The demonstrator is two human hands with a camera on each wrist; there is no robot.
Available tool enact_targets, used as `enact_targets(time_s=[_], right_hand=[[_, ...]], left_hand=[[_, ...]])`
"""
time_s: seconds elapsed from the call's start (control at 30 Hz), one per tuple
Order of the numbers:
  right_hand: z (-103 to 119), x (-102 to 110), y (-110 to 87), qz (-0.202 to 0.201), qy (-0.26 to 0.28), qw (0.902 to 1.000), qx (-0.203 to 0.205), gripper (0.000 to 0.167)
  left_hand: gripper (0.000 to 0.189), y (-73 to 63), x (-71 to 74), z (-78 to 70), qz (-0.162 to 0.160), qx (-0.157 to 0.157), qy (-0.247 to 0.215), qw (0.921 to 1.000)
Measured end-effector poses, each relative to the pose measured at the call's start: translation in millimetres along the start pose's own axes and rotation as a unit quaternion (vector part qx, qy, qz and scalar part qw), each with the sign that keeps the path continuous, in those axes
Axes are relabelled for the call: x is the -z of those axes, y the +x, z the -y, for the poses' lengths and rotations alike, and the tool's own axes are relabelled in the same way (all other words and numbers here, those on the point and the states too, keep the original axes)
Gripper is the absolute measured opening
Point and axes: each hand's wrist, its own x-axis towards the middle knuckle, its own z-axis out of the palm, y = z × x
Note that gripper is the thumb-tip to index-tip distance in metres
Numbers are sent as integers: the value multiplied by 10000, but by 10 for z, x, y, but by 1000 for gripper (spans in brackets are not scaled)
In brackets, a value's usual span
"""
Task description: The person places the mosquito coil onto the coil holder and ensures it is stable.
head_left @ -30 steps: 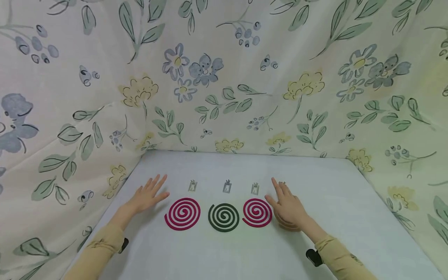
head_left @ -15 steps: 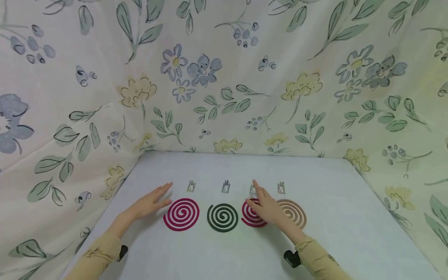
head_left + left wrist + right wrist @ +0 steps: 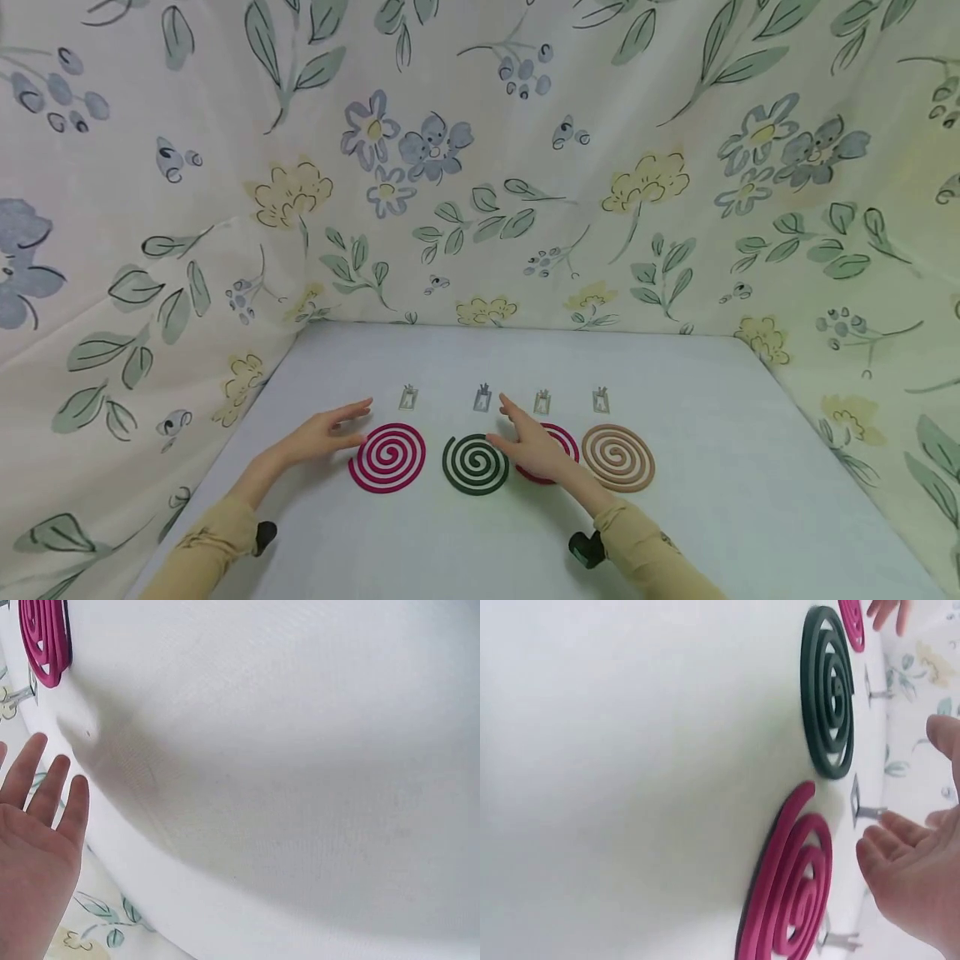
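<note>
Four spiral mosquito coils lie in a row on the white table. My left hand (image 3: 318,437) hovers beside the leftmost pink coil (image 3: 389,454), thumb near its upper left edge, fingers extended. In the left wrist view, that hand (image 3: 37,840) holds nothing. My right hand (image 3: 534,452) is over the second pink coil (image 3: 574,444), partly hiding it, with its thumb tip overlapping the dark green coil (image 3: 477,464). Its fingers are relaxed and carry nothing in the right wrist view. At the right end lies a tan coil (image 3: 615,457).
Behind the coils stand several small metal coil stands, among them a left one (image 3: 408,397), a darker one (image 3: 482,398) and a right one (image 3: 601,400). Floral cloth (image 3: 480,208) hangs around the back and sides of the table (image 3: 420,550).
My right hand has swept left from the tan coil across the second pink coil toward the green one, uncovering the tan coil. The left hand has dropped slightly and turned inward.
</note>
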Motion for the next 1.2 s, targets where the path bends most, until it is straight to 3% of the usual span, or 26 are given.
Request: enact_targets(time_s=[0.27, 0.53, 0.67, 0.93, 1.2], right_hand=[[116, -204, 127, 255, 194, 9992, 257, 72], [218, -383, 199, 427, 782, 9952, 409, 65], [257, -470, 246, 413, 820, 9946, 486, 63], [391, -632, 308, 430, 709, 9958, 377, 57], [453, -781, 310, 436, 436, 9962, 621, 53]], left_hand=[[57, 30, 29, 69, 342, -83, -939, 9950], [56, 27, 56, 149, 604, 139, -1343, 9890], [56, 32, 50, 183, 800, 276, -1550, 9843], [58, 88, 60, 218, 995, 324, -1563, 9821], [59, 114, 28, 243, 960, 605, -1456, 9828]])
